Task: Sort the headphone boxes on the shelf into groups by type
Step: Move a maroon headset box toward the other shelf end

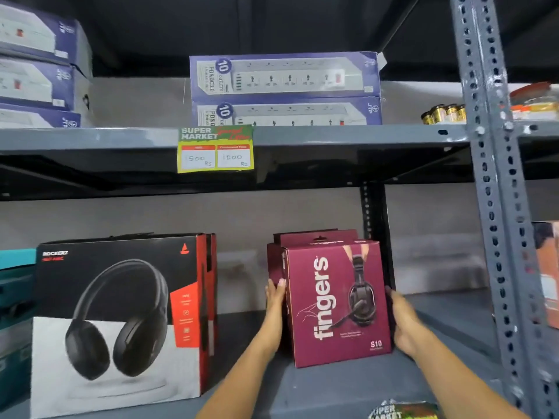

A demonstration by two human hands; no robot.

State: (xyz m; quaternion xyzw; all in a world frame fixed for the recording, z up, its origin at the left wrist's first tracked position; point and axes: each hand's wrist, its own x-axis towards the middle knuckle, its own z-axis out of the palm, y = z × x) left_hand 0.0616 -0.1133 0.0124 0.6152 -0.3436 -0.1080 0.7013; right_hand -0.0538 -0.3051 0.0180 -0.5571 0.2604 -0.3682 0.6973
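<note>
Head view of a grey slotted-steel rack against a pale grey wall, dim above. The lower shelf (pixel 348 385) is a grey metal board; the upper shelf (pixel 90 139) carries a yellow-green price tag (pixel 215 149) on its front edge. On the lower shelf, right of centre, stand maroon "fingers" boxes (pixel 337 303): one in front, at least one more close behind it; the exact count cannot be told. The left hand (pixel 276 297) lies flat against the left side of these boxes and the right hand (pixel 403 322) against the right side, so the front box is pressed between both palms while its base rests on the shelf. To the left, apart from them, stand black-and-red "Rockerz" boxes (pixel 121 322), one in front with the edges of at least one more behind. A teal box (pixel 13 285) shows at the far left edge. On the upper shelf lie two stacked blue power-strip boxes (pixel 284 89) at centre, three more (pixel 36 65) stacked at left, and several gold cans (pixel 444 114) at right.
</note>
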